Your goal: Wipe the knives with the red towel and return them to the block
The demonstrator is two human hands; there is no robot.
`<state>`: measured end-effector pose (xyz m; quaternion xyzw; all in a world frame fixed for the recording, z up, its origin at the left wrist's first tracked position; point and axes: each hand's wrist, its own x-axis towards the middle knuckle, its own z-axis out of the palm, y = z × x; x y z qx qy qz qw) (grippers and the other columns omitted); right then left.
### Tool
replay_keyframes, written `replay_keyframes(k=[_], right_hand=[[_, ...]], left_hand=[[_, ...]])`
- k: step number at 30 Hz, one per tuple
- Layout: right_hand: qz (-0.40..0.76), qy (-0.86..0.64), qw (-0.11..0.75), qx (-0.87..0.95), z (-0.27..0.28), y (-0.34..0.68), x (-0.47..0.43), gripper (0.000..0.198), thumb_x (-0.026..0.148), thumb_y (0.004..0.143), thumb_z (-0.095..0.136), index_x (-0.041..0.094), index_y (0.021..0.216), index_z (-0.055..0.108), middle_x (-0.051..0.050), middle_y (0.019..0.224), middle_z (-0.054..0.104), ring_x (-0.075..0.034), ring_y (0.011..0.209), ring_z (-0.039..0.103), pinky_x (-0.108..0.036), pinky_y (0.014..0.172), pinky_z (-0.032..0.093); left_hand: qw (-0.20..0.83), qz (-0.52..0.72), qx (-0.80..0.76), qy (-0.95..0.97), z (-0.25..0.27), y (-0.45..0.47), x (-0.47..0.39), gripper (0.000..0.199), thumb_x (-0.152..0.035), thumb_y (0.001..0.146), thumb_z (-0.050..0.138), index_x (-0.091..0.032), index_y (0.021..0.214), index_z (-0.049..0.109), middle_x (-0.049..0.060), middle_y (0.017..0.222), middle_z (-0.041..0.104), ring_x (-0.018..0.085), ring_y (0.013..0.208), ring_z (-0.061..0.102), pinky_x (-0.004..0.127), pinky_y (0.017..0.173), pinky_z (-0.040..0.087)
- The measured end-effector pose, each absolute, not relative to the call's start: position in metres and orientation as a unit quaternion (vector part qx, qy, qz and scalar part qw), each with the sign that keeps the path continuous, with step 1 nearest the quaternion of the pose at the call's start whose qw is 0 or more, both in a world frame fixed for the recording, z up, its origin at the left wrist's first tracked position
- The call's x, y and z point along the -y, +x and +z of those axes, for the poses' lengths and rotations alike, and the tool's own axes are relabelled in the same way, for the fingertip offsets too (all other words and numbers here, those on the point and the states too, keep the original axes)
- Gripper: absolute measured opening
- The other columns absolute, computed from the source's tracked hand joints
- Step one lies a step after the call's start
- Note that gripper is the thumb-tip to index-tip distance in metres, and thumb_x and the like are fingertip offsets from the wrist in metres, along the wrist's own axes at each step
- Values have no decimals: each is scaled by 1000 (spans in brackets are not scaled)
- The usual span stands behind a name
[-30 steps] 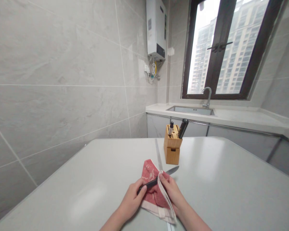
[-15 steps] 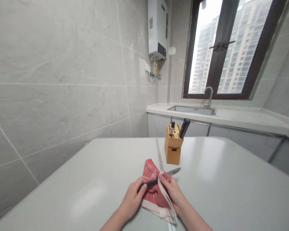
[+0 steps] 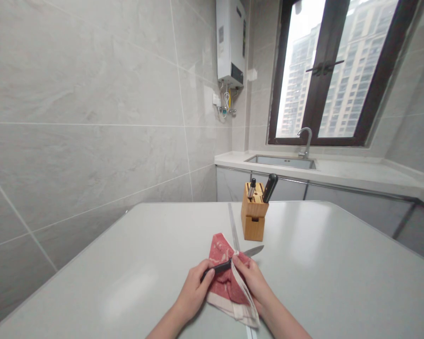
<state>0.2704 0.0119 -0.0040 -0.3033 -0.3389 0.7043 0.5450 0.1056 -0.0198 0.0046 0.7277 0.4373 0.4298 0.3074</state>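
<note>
My left hand is closed round the black handle of a kitchen knife. The blade points away to the right, its tip bare beyond the cloth. A red patterned cloth with a white border hangs below and behind the knife. My right hand pinches a fold of this cloth over the blade near the handle, thumb on top; its other fingers are mostly hidden by the cloth. Both hands are held above the white table.
Beyond the hands a wooden knife block stands on the table, holding a large black-handled knife and a smaller silver-and-black handle. A counter with a sink and tap lies farther back. The tiled wall rises at left.
The knife and cloth have shifted very slightly to the left. Both hands keep the same grip.
</note>
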Motion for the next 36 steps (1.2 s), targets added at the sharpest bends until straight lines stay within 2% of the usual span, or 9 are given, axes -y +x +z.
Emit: replay_keyframes(k=[7, 13, 18, 25, 31, 36], right_hand=[[702, -283, 553, 348, -7, 271, -14, 27, 35, 69, 69, 13, 83, 63, -7, 72, 72, -23, 66, 68, -36, 67, 51], [704, -267, 549, 364, -7, 272, -15, 26, 33, 71, 68, 13, 87, 63, -8, 79, 72, -22, 73, 68, -36, 76, 49], [712, -267, 547, 350, 1, 270, -11, 30, 37, 70, 67, 14, 89, 63, -8, 78, 72, -23, 74, 68, -37, 74, 50], [706, -278, 552, 347, 2, 269, -10, 35, 44, 68, 68, 13, 85, 64, -8, 74, 72, -24, 71, 67, -36, 70, 51], [689, -275, 558, 373, -9, 269, -14, 30, 43, 74, 62, 15, 85, 61, -5, 72, 71, -21, 65, 66, -33, 65, 50], [648, -329, 554, 406, -10, 267, -12, 36, 42, 64, 71, 13, 82, 62, -5, 71, 70, -20, 63, 65, -31, 64, 49]], left_hand=[[309, 447, -440, 715, 3, 105, 18, 26, -32, 90, 39, -17, 86, 60, 4, 85, 65, 19, 81, 57, 26, 76, 39], [294, 483, -486, 666, -2, 101, 13, 29, -36, 89, 38, -16, 79, 56, 1, 71, 57, 17, 68, 50, 24, 65, 37], [306, 493, -497, 645, 0, 101, 14, 30, -39, 89, 36, -17, 80, 53, 1, 73, 55, 17, 70, 49, 24, 65, 37], [326, 472, -475, 667, 3, 106, 17, 31, -41, 90, 35, -17, 83, 53, 3, 78, 59, 18, 74, 53, 26, 70, 39], [346, 426, -423, 721, 4, 111, 21, 28, -36, 92, 33, -18, 90, 53, 4, 85, 63, 18, 80, 56, 27, 76, 40], [330, 376, -419, 757, 7, 111, 23, 27, -37, 91, 34, -18, 89, 54, 3, 85, 63, 17, 78, 56, 25, 73, 39]])
